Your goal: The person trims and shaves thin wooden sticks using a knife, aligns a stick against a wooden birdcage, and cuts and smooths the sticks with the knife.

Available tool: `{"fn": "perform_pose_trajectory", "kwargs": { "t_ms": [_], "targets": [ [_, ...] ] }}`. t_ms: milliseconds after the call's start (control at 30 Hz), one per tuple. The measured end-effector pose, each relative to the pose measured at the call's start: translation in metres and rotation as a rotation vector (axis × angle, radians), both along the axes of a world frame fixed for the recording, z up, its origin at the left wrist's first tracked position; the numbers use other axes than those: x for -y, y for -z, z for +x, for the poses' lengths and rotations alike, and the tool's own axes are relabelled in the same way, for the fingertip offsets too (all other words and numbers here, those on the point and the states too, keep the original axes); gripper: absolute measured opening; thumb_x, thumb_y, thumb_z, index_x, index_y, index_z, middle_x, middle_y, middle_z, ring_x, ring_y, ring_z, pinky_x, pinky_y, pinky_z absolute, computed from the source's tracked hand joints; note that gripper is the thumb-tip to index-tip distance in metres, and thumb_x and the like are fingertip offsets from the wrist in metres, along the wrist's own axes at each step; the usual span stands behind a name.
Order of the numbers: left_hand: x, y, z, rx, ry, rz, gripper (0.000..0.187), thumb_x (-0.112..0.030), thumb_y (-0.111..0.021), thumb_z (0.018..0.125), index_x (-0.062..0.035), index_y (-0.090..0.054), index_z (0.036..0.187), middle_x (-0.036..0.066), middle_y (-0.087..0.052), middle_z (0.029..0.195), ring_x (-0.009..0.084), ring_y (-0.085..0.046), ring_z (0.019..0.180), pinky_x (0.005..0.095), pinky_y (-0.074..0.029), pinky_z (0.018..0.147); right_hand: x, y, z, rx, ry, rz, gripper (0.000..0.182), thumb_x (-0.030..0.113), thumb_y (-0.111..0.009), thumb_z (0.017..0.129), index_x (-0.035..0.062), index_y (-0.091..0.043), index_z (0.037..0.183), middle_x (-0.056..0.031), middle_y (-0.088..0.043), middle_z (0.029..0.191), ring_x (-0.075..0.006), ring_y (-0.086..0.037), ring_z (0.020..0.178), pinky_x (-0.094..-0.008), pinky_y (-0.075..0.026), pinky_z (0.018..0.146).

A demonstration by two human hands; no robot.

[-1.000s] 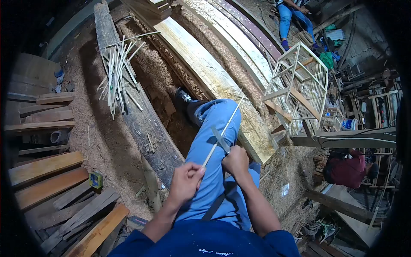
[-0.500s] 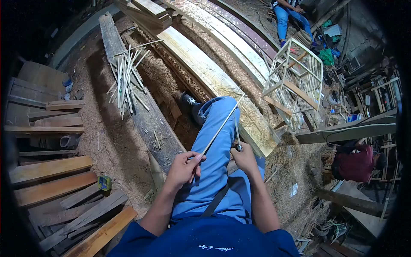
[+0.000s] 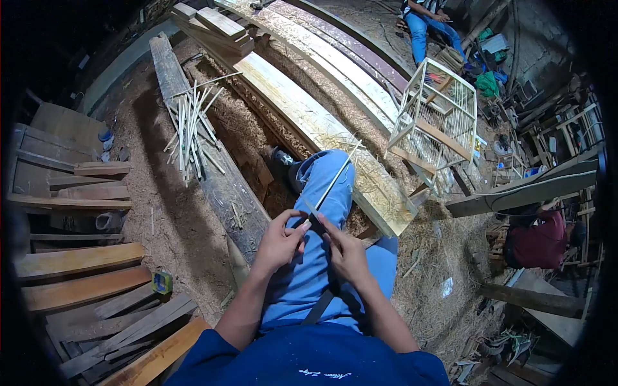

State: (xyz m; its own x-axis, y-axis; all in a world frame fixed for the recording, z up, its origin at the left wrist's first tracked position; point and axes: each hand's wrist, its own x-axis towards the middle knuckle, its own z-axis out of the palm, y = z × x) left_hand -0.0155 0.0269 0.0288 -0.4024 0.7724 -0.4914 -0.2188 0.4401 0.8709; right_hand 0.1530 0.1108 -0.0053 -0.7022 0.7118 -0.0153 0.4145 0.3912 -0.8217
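Note:
My left hand (image 3: 281, 242) pinches the near end of a thin pale stick (image 3: 338, 175), which points away over my raised knee. In my right hand (image 3: 346, 251) is a knife (image 3: 311, 210) with a dark handle, and its blade lies against or very close to the stick near my left fingers. Both hands are close together above my jeans (image 3: 325, 186). A loose pile of similar thin sticks (image 3: 188, 128) rests on a weathered plank (image 3: 225, 186) at the left.
A wooden cage (image 3: 444, 132) with thin bars stands at the right on a pale thick board (image 3: 309, 116). Cut wood pieces (image 3: 90, 257) and a tape measure (image 3: 161, 282) lie at left. Two other people sit farther off, one in blue jeans (image 3: 421, 32), one in a maroon shirt (image 3: 539, 241).
My right hand has moved left with the knife, from beside my knee to the stick's near end. My left hand keeps the stick, whose far end has shifted slightly left.

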Motion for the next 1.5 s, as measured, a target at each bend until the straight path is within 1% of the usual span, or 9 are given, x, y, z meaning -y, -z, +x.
{"fn": "perform_pose_trajectory", "kwargs": {
  "t_ms": [133, 367, 433, 567, 633, 733, 967, 1233, 1500],
  "targets": [
    [0.000, 0.010, 0.003, -0.001, -0.026, 0.037, 0.032, -0.019, -0.065, 0.096, 0.0008, -0.065, 0.122, -0.002, -0.059, 0.060, 0.0030, -0.042, 0.041, 0.0199, -0.031, 0.038, -0.001, 0.004, -0.002, -0.072, 0.028, 0.032, 0.056, 0.005, -0.062, 0.091, 0.0293, -0.055, 0.140, -0.0233, -0.063, 0.075, -0.0315, -0.063, 0.059, -0.0374, -0.048, 0.059],
    [0.005, 0.033, 0.010, 0.076, -0.107, 0.123, 0.030, -0.010, -0.064, 0.097, 0.0015, -0.065, 0.124, -0.003, -0.057, 0.067, 0.0026, -0.045, 0.051, 0.0205, -0.036, 0.047, -0.001, 0.006, -0.009, 0.067, 0.045, 0.086, 0.058, 0.006, -0.063, 0.088, 0.0339, -0.056, 0.139, -0.0207, -0.065, 0.077, -0.0337, -0.066, 0.064, -0.0410, -0.050, 0.060],
    [0.006, 0.033, 0.012, 0.004, -0.119, 0.117, 0.030, -0.010, -0.063, 0.097, -0.0001, -0.065, 0.125, -0.007, -0.054, 0.066, 0.0013, -0.042, 0.052, 0.0202, -0.033, 0.047, -0.002, 0.006, -0.015, 0.122, 0.080, 0.119, 0.052, 0.018, -0.063, 0.092, 0.0380, -0.054, 0.139, -0.0166, -0.065, 0.073, -0.0359, -0.066, 0.066, -0.0478, -0.049, 0.058],
    [0.016, 0.033, 0.011, -0.025, -0.121, 0.105, 0.030, -0.011, -0.064, 0.097, -0.0031, -0.066, 0.126, -0.009, -0.051, 0.066, 0.0004, -0.039, 0.053, 0.0198, -0.031, 0.047, 0.001, 0.002, -0.022, 0.148, 0.086, 0.126, 0.058, 0.007, -0.064, 0.088, 0.0338, -0.056, 0.139, -0.0183, -0.066, 0.077, -0.0337, -0.066, 0.065, -0.0416, -0.051, 0.061],
    [0.027, 0.029, 0.010, -0.150, -0.071, 0.071, 0.029, -0.009, -0.064, 0.096, -0.0033, -0.066, 0.124, 0.002, -0.073, 0.090, 0.0019, -0.056, 0.074, 0.0199, -0.047, 0.067, 0.000, 0.004, -0.026, 0.128, 0.134, 0.167, 0.057, 0.008, -0.064, 0.088, 0.0339, -0.056, 0.139, -0.0168, -0.066, 0.075, -0.0325, -0.065, 0.063, -0.0413, -0.050, 0.060],
    [0.042, 0.021, 0.010, -0.049, -0.116, 0.008, 0.030, -0.009, -0.065, 0.095, -0.0042, -0.066, 0.125, 0.005, -0.074, 0.102, 0.0037, -0.058, 0.085, 0.0207, -0.048, 0.078, 0.005, 0.005, -0.024, 0.157, 0.076, 0.185, 0.055, 0.018, -0.065, 0.090, 0.0387, -0.053, 0.140, -0.0132, -0.063, 0.069, -0.0325, -0.064, 0.061, -0.0458, -0.048, 0.056],
    [0.105, -0.001, 0.014, -0.035, -0.099, -0.071, 0.031, -0.007, -0.065, 0.095, -0.0055, -0.066, 0.126, -0.007, -0.056, 0.070, 0.0006, -0.043, 0.061, 0.0188, -0.037, 0.054, -0.002, 0.010, -0.027, 0.156, 0.152, 0.184, 0.056, 0.018, -0.066, 0.090, 0.0404, -0.052, 0.140, -0.0127, -0.062, 0.067, -0.0327, -0.063, 0.059, -0.0456, -0.047, 0.056],
    [0.179, -0.022, 0.007, 0.020, -0.119, -0.126, 0.029, -0.008, -0.065, 0.095, -0.0050, -0.068, 0.124, -0.007, -0.055, 0.065, 0.0005, -0.043, 0.054, 0.0193, -0.033, 0.048, -0.003, 0.003, -0.031, 0.164, 0.195, 0.176, 0.054, 0.017, -0.065, 0.091, 0.0396, -0.054, 0.139, -0.0143, -0.063, 0.067, -0.0339, -0.063, 0.060, -0.0459, -0.047, 0.058],
    [0.062, 0.014, 0.005, -0.032, -0.021, 0.007, 0.031, -0.015, -0.066, 0.095, -0.0036, -0.068, 0.124, -0.003, -0.057, 0.062, 0.0029, -0.048, 0.050, 0.0203, -0.036, 0.044, -0.029, -0.004, -0.023, -0.055, 0.213, 0.168, 0.036, 0.013, -0.069, 0.090, 0.0197, -0.069, 0.125, -0.0161, -0.058, 0.079, -0.0299, -0.059, 0.068, -0.0385, -0.049, 0.066]
  ]
}}
